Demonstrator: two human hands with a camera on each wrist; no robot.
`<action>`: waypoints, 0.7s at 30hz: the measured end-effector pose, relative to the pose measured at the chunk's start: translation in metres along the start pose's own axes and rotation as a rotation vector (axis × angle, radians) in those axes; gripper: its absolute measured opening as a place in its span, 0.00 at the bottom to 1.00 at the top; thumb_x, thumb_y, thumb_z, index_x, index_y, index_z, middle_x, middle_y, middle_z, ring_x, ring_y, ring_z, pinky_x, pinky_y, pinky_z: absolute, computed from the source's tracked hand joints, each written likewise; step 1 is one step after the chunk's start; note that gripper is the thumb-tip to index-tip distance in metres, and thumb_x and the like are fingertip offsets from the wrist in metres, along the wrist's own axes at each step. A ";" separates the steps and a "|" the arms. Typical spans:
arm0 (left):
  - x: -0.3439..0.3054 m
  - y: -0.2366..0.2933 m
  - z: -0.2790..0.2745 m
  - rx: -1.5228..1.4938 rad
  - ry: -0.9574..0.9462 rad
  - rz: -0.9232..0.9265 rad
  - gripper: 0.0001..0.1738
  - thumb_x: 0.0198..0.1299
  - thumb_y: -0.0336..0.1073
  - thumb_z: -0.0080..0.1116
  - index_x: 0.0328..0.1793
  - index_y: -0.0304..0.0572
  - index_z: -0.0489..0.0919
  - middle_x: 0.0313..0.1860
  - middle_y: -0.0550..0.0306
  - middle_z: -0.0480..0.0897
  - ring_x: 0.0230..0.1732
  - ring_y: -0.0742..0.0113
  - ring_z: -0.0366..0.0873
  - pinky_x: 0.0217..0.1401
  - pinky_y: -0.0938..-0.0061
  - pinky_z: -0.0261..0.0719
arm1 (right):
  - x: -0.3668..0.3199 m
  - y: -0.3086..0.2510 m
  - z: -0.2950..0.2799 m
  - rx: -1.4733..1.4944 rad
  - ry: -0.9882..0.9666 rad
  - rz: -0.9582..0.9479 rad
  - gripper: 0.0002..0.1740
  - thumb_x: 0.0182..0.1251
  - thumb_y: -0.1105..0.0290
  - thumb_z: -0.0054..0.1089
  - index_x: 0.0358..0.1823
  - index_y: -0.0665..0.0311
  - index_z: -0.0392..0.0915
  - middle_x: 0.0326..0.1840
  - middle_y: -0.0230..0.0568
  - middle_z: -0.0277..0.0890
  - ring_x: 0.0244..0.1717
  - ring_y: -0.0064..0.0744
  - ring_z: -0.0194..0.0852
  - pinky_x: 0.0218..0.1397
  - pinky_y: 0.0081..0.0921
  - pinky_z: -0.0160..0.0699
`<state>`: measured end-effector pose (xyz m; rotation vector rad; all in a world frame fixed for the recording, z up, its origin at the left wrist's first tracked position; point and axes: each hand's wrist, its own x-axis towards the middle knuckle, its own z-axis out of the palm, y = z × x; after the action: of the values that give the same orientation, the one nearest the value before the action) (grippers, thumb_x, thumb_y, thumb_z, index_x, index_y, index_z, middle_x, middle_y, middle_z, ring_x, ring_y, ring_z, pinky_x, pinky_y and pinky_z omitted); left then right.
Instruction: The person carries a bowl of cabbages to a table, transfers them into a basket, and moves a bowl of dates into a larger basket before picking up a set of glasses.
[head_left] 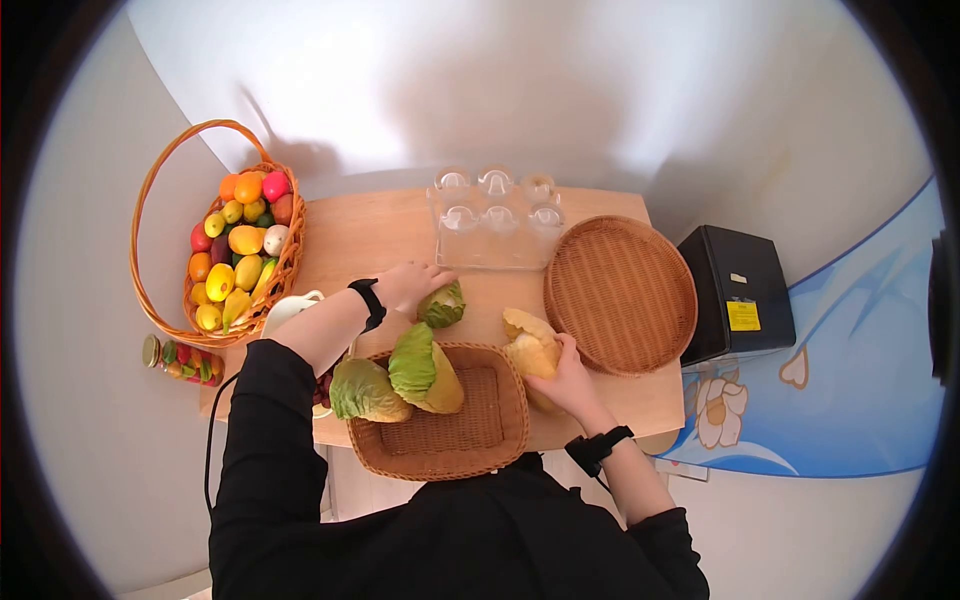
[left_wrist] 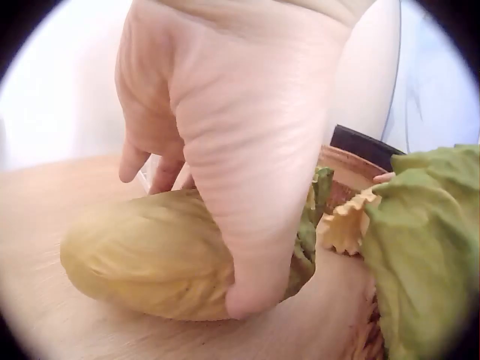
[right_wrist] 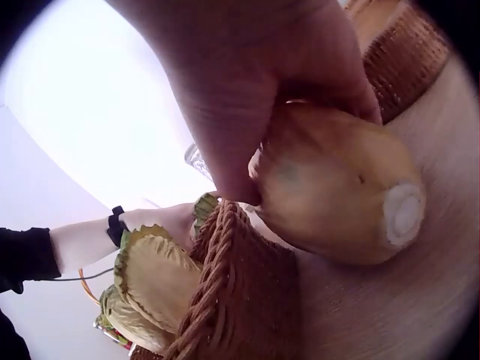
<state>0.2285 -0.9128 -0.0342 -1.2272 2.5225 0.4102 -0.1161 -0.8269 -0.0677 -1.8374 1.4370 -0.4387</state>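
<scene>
My left hand (head_left: 405, 287) reaches over a green-leaved napa cabbage (left_wrist: 150, 255) lying on the table behind the rectangular basket. In the left wrist view its thumb is against the near side of the cabbage, and the fingers come down on the far side. My right hand (head_left: 572, 385) grips a yellowish napa cabbage (right_wrist: 337, 180) just right of the basket, its pale cut base facing the right wrist camera. Two more napa cabbages, one upright-leaning (head_left: 425, 370) and one beside it (head_left: 370, 390), lie in the left part of the brown woven basket (head_left: 440, 458).
A round wicker tray (head_left: 620, 295) lies at the right, beside a black box (head_left: 745, 280). Behind the hands stands a clear plastic holder (head_left: 490, 250) with round cups. At the left are a handled fruit basket (head_left: 290, 265), a colourful jar (head_left: 190, 364) and a partly hidden white bowl (head_left: 285, 312).
</scene>
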 end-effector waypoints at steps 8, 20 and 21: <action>-0.040 -0.014 -0.025 -0.356 0.392 -0.154 0.56 0.35 0.39 0.75 0.74 0.40 0.58 0.58 0.40 0.75 0.60 0.45 0.73 0.64 0.60 0.71 | -0.008 -0.013 -0.033 -0.059 0.133 -0.136 0.53 0.46 0.63 0.68 0.75 0.53 0.48 0.57 0.58 0.62 0.56 0.56 0.70 0.62 0.42 0.72; -0.190 0.174 0.020 -0.885 0.717 -0.261 0.59 0.34 0.35 0.79 0.74 0.37 0.55 0.65 0.49 0.71 0.67 0.61 0.68 0.70 0.67 0.64 | -0.035 -0.038 0.011 0.698 -0.204 -0.226 0.47 0.46 0.74 0.75 0.61 0.59 0.48 0.57 0.48 0.59 0.61 0.38 0.64 0.64 0.35 0.69; -0.189 0.187 0.034 -0.883 0.725 -0.275 0.59 0.34 0.35 0.79 0.74 0.37 0.55 0.65 0.49 0.71 0.67 0.61 0.68 0.70 0.67 0.64 | -0.037 -0.039 0.017 0.573 -0.289 -0.257 0.46 0.45 0.73 0.75 0.61 0.59 0.49 0.56 0.47 0.59 0.60 0.37 0.64 0.64 0.34 0.69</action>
<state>0.1956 -0.6549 0.0308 -2.3612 2.7112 1.2942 -0.0902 -0.7837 -0.0440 -1.5340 0.7755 -0.6102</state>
